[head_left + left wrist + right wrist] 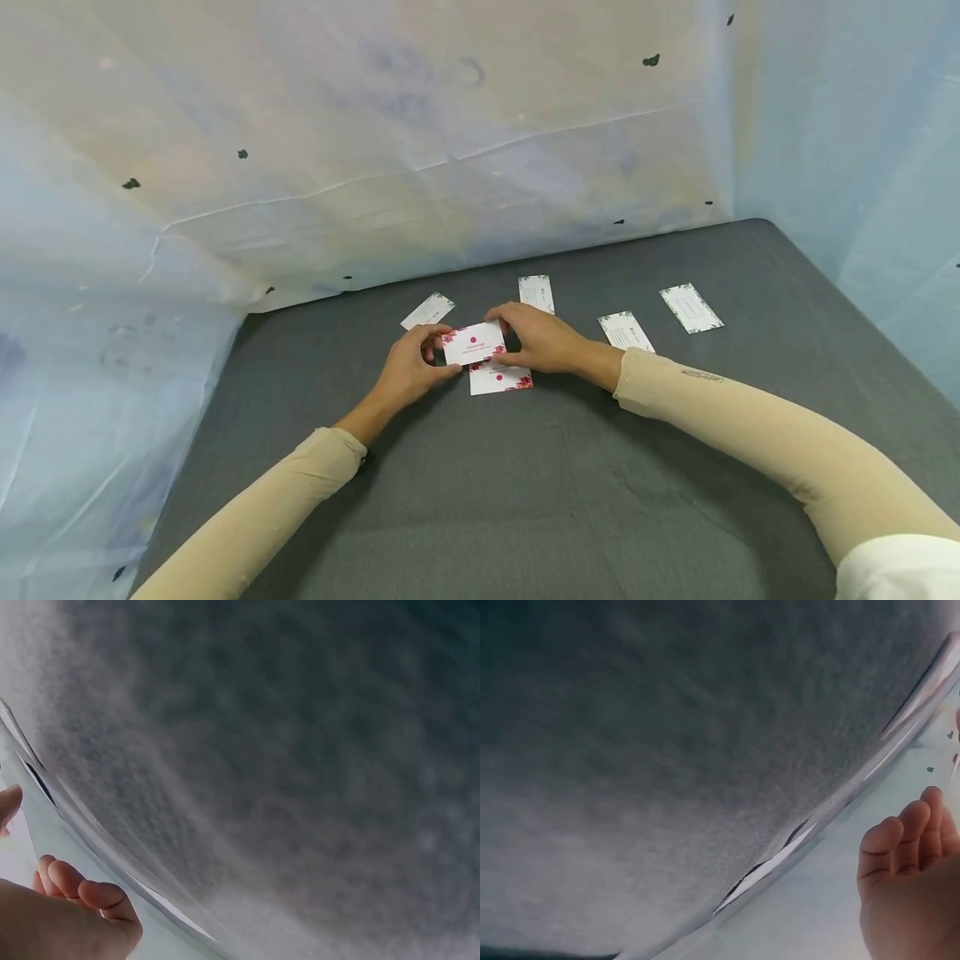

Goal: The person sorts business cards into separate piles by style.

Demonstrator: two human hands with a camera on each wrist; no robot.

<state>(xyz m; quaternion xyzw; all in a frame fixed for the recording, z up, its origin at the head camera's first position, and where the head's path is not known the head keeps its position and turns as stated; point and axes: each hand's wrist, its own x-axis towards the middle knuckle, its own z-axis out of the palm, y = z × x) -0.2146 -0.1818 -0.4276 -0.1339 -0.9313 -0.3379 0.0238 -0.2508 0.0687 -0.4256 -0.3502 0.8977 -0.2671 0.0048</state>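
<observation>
Nearest us lay the grey table cover (525,500), with both sleeved forearms reaching across it. On it, just under the hands, we logged one flowered card (501,379) lying flat, white with pink blooms at its corners. Above it, both hands held a second flowered card (473,343) by its short ends, lifted a little and overlapping the flat one: the left hand (411,367) with fingers curled round the left edge, the right hand (542,337) pinching the right edge between thumb and fingers. The wrist views showed only blurred cloth, fingertips (101,894) and card edges, so we could not read finer grip detail there. Beyond the hands we counted four narrower green-edged cards, well apart in a loose row: one far left (427,311), one behind the right hand (537,293), one right of the wrist (626,331), one farthest right (691,307). By our judgement two flowered cards were gathered; the four others remained unsorted.
</observation>
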